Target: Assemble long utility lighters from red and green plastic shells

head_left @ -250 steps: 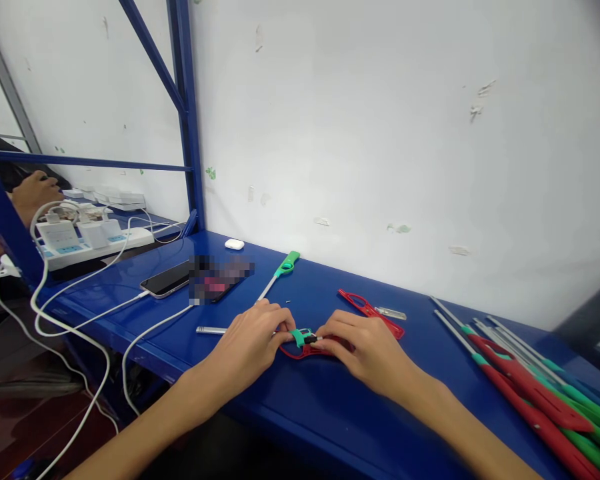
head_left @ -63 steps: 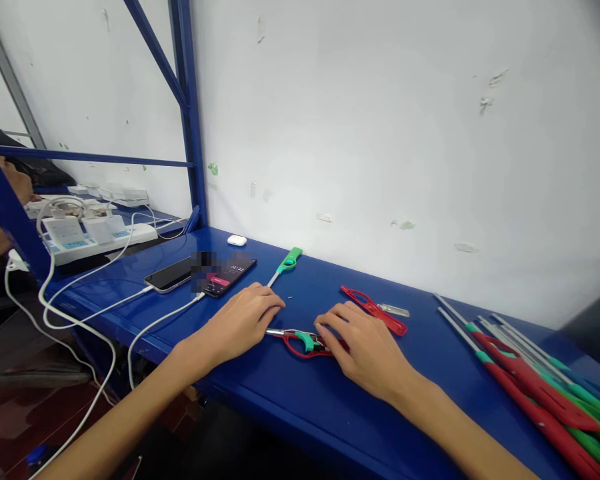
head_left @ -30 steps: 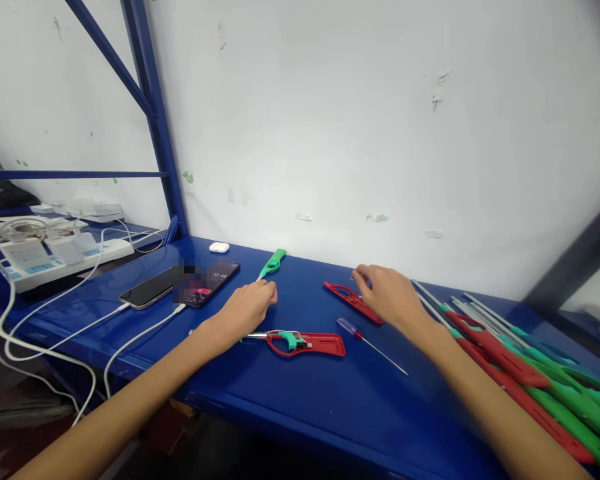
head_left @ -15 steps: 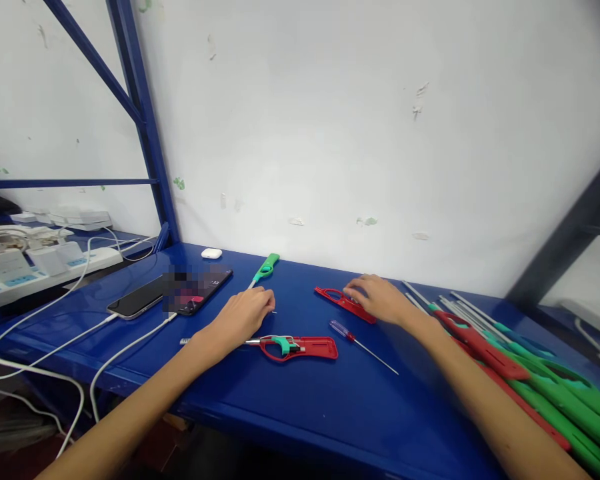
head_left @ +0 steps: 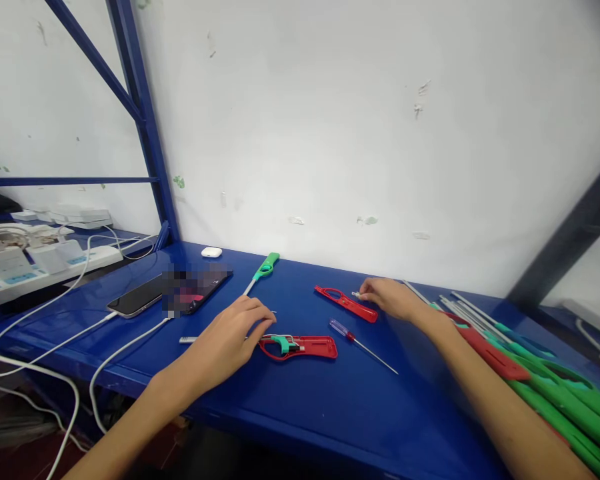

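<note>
My right hand [head_left: 389,297] pinches a small whitish clear piece [head_left: 356,294] between its fingertips, just above a red lighter shell half [head_left: 357,308] lying on the blue table. What exactly the piece is, I cannot make out. Over the metal tube of an opened red lighter [head_left: 320,347] hovers my left hand [head_left: 235,333], thumb and fingers apart and nothing visible between them. The lighter's turquoise trigger [head_left: 283,343] and inner parts show in its lower half. Between the two red pieces lies a screwdriver [head_left: 363,345] with a clear purple handle.
A green lighter [head_left: 266,268] lies near the wall. Several red and green lighters [head_left: 550,380] are piled at the right. Two phones [head_left: 140,295] with charging cables, a white earbud case [head_left: 211,252] and a power strip [head_left: 55,272] are at the left.
My right hand has lifted slightly off the red shell half with the small whitish piece in its fingers. My left hand has come nearer, over the opened lighter's tube, and its fingers have spread.
</note>
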Available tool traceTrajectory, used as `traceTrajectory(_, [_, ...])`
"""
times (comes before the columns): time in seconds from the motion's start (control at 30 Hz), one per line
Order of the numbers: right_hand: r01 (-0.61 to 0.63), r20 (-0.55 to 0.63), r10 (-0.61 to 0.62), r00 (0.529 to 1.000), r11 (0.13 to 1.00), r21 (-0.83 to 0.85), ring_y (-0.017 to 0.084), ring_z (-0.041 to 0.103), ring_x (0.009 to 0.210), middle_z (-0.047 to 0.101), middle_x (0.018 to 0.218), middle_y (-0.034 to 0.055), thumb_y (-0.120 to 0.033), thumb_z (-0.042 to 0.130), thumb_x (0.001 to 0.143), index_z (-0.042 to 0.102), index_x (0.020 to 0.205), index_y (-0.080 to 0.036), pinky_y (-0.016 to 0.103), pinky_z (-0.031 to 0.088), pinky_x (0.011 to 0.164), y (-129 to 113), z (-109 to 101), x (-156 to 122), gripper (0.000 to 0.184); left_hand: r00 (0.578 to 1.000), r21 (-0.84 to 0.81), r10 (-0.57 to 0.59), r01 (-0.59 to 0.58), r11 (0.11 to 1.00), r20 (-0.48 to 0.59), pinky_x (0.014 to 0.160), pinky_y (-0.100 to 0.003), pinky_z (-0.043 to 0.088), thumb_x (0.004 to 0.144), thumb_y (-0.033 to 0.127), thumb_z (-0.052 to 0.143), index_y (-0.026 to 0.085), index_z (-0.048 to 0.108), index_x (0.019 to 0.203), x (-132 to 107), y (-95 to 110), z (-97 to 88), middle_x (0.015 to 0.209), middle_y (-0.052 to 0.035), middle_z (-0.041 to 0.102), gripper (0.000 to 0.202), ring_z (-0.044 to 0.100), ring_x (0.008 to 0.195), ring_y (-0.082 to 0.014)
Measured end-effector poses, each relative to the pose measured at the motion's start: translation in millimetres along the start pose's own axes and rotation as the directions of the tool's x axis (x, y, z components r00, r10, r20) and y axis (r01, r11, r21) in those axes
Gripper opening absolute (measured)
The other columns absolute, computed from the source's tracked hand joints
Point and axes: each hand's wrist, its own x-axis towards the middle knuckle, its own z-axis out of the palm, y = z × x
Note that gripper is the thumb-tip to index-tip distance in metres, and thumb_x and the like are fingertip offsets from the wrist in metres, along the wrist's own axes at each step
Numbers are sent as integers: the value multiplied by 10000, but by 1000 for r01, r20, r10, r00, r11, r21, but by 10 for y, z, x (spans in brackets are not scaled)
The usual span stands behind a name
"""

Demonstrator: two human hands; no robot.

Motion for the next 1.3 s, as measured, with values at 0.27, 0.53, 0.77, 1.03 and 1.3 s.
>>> traceTrajectory(0.27, [185,41,-201,979,951,250,175,663,817,732,949,39,-416,496,1019,658,1062,-215,284,497,726,-696,-174,-155,261,980,26,112,-118,993,161,916,-344,466,1059,222,459,203,721,1102,173,180,56,1090,-60,687,266,574,1053,-231])
traceTrajectory(0.53, [133,361,-516,777,694,707,156,607,756,708,887,44,-420,558,990,669,993,-187,283,476,688,-1012,-169,-284,258,960,67,130,-150,986,247,870,-321,458,1012,194,546,224,733,1002,296,265,82,987,-47,667,190,575,977,-226])
traceTrajectory(0.77, [144,400,-516,758,730,668,132,565,671,669,770,9,-317,548,976,667,938,-179,252,425,616,-1010,-215,-284,186,908,33,168,-195,980,383,890,-298,469,959,98,533,237,745,957,445,332,4,1060,-49,661,254,605,1023,-220])
traceTrajectory(1.03, [149,396,-501,769,744,652,132,565,662,674,772,13,-300,574,959,696,947,-176,254,435,607,-1008,-205,-287,174,896,44,186,-222,974,404,877,-284,470,927,72,487,260,733,950,481,313,-14,1021,-33,673,311,633,1006,-211])
traceTrajectory(1.3, [157,390,-509,768,739,655,135,611,697,702,804,19,-291,556,959,689,937,-179,253,470,652,-1025,-209,-296,175,906,96,165,-218,971,391,806,-302,469,864,33,448,247,682,946,446,370,-60,1055,-32,651,327,642,945,-210])
